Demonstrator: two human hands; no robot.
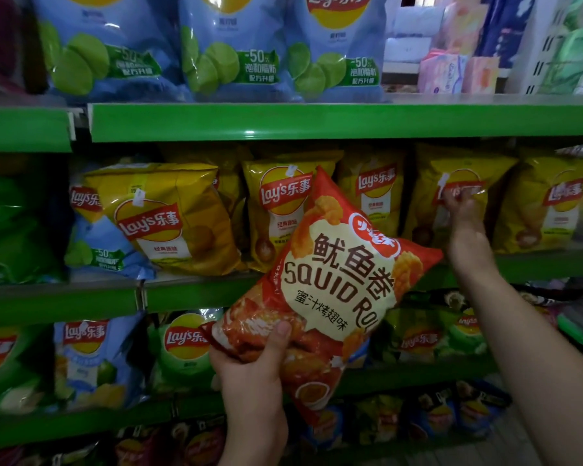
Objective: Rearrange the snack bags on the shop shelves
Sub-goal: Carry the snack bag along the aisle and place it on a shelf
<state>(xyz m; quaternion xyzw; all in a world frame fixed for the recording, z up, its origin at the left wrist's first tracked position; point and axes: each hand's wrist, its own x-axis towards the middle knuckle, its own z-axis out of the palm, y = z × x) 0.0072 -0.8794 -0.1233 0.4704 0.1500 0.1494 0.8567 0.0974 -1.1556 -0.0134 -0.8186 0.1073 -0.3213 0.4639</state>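
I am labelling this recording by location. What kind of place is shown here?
Most likely a snack aisle in a small shop. Green shelves carry rows of yellow Lay's bags, some with small stickers; the left hand holds a red squid roll bag and the right hand pinches one yellow bag.

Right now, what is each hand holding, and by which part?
Left hand grips the orange squid roll bag by its lower corner. Right hand pinches the upper front of a yellow Lay's bag.

L hand (251,366) low, tight grip; R hand (463,206) outstretched, fingertip pinch.
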